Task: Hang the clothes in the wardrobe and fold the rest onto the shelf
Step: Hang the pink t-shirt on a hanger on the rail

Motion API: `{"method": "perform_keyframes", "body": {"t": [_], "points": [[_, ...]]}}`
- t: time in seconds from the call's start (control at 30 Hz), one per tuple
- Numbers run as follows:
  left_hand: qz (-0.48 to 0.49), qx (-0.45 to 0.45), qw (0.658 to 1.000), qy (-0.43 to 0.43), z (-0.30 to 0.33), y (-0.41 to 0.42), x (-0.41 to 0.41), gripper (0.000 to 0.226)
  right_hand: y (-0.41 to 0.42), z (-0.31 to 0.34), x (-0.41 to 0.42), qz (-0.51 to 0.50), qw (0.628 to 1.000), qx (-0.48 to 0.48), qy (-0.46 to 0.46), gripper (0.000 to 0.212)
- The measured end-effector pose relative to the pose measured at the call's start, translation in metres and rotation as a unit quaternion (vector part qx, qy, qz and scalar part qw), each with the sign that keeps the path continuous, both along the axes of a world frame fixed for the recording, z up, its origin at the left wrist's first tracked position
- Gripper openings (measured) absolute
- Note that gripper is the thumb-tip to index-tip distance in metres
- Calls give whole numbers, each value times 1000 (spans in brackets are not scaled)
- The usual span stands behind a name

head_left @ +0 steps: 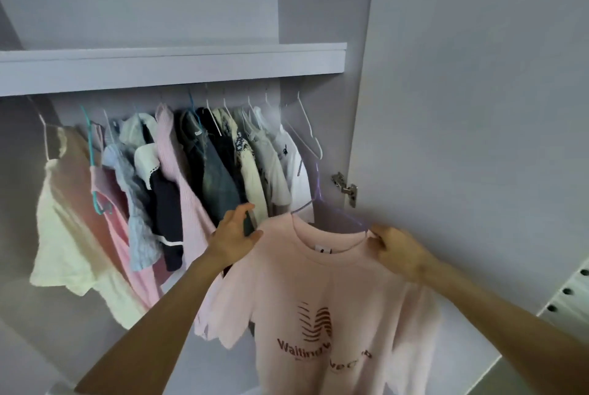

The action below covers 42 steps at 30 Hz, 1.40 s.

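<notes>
A pale pink T-shirt (322, 292) with dark red print hangs on a translucent purple hanger (334, 209) in front of the open wardrobe. My right hand (398, 251) pinches the shirt's right shoulder at the hanger's end. At the shirt's left shoulder, my left hand (234, 235) has its fingers spread and relaxed, touching the fabric's edge and the hanging clothes behind. Several garments (204, 171) hang in a row from hangers under the shelf (172, 69); the rail itself is hidden.
An empty white hanger (307, 136) hangs at the right end of the row, next to a white shirt. The open wardrobe door (478, 107) with its metal hinge (345, 187) stands on the right. A perforated white panel (570, 289) shows at the far right edge.
</notes>
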<state>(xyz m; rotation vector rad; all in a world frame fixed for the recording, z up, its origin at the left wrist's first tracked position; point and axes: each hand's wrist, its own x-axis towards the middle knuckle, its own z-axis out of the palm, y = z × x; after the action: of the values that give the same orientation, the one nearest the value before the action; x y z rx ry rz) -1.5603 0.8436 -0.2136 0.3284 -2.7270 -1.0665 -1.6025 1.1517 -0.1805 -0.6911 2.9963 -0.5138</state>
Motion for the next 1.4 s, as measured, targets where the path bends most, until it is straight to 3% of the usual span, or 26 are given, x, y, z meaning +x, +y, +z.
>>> {"method": "perform_keyframes", "body": {"t": [0.1,0.23,0.4,0.63,0.8,0.93,1.07,1.13,1.23,1.4], "points": [[-19,3,999,-28,-6,9,-10,57,3,3,-10,-64,997,17,-25,27],[-38,-42,997,-44,-2,14,-23,46,-5,17,-27,-110,991,44,-56,29],[-62,-107,991,-50,13,20,-47,39,-31,35,-47,-142,986,87,7,31],[-73,-224,970,-61,38,30,-105,43,-56,34,-83,-82,991,88,64,30],[-47,-300,952,-32,51,36,-154,55,-72,11,-108,-62,994,19,91,29],[-21,-370,929,-13,56,31,-190,67,-83,3,-125,-62,988,8,142,28],[-42,-442,895,-40,56,22,-223,77,-96,4,-145,-47,991,-6,126,27],[-55,-494,866,-46,55,15,-236,74,-104,6,-154,-45,993,-12,112,27],[-84,-542,836,-12,54,-1,-248,52,-115,9,-168,-47,993,-23,103,28],[-148,-525,837,42,51,-45,-246,39,-142,3,-183,-58,994,-33,89,26]]}}
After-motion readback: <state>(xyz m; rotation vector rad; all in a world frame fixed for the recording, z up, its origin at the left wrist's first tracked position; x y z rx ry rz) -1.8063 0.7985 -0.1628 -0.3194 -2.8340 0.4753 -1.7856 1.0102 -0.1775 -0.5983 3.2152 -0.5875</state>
